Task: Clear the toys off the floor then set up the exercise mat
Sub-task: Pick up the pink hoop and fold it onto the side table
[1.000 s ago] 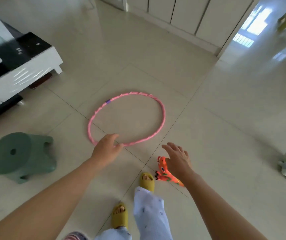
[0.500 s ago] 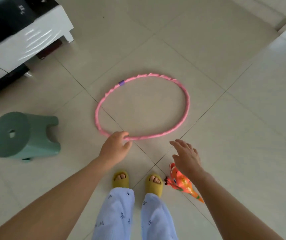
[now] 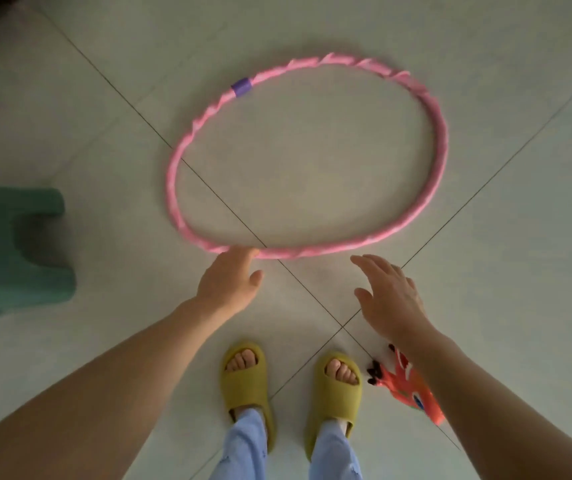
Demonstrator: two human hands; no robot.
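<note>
Pale glossy floor tiles (image 3: 519,209) with dark grout lines fill the whole view now; the white cabinet that stood at the upper left half a second ago has slid out of frame, because the head has tipped further down and closer. The left hand (image 3: 230,284) has dropped to the near rim of the pink hoop (image 3: 442,140) — its fingertips sit right at the rim and appear to touch it, though whether they have curled around it I cannot tell, since the fingers are hidden behind the back of the hand. A second ago that hand was only approaching the rim. The right hand (image 3: 390,294) hovers just short of the same near rim with fingers spread and relaxed, holding nothing. The hoop lies flat on the tiles, not yet lifted, its purple band (image 3: 241,87) on the far left arc. The orange toy (image 3: 412,389) lies on the floor beside the right slipper (image 3: 336,393), partly under the right forearm, untouched. The green stool (image 3: 11,251) stands well apart at the left edge. Judging from this, the hoop is the first toy to be picked up — the clearing has barely begun, and no mat is in sight.
</note>
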